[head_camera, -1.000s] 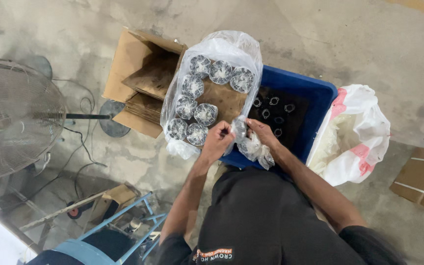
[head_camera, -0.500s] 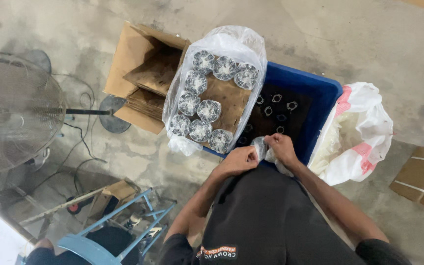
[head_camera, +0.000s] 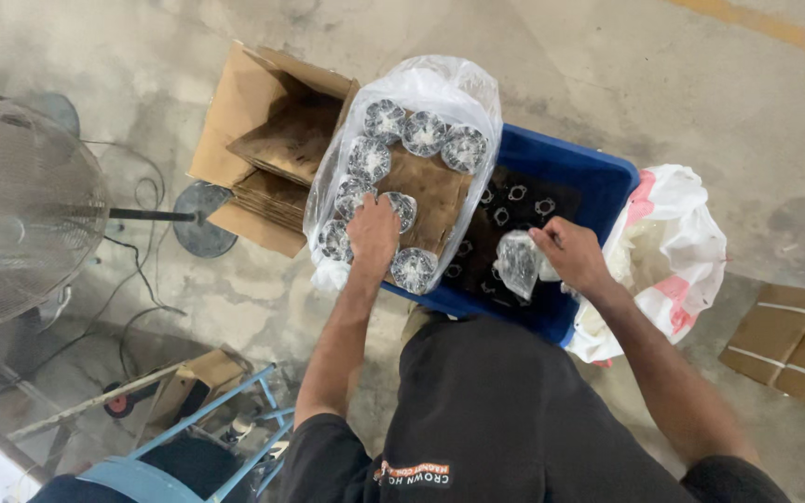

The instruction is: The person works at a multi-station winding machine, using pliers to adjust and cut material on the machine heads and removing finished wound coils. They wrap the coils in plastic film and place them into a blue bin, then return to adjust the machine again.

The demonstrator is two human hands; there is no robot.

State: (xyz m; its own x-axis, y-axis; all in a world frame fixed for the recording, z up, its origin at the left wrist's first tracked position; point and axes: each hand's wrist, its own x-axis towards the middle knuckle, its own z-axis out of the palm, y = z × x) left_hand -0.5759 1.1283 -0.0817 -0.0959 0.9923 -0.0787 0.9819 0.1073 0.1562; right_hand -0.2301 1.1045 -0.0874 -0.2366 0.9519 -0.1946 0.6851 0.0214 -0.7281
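- Head view: left hand (head_camera: pixel 373 233) laid palm-down on a wrapped round part (head_camera: pixel 401 209), fingers curled over it, near the middle of a cardboard sheet (head_camera: pixel 435 191) inside a clear bag (head_camera: pixel 440 84); cannot tell whether gripped or only pressed.
- More wrapped parts ringed along the sheet's far and left edges, one (head_camera: pixel 414 268) at the near edge just beside the left wrist.
- Bag and sheet resting on the left end of a blue crate (head_camera: pixel 598 172); dark metal rings (head_camera: pixel 514 200) loose inside the crate's open right half.
- Right hand (head_camera: pixel 572 256) over the crate's near right corner, fingers pinched shut on a small clear wrapper (head_camera: pixel 519 261).
- White-and-pink sack (head_camera: pixel 682 242) touching the crate's right side.
- Open carton (head_camera: pixel 263 121) of folded cardboard left of the bag, on the concrete floor.
- Fan (head_camera: pixel 20 205) on a stand at the left edge; blue frame (head_camera: pixel 225 433) at bottom left.
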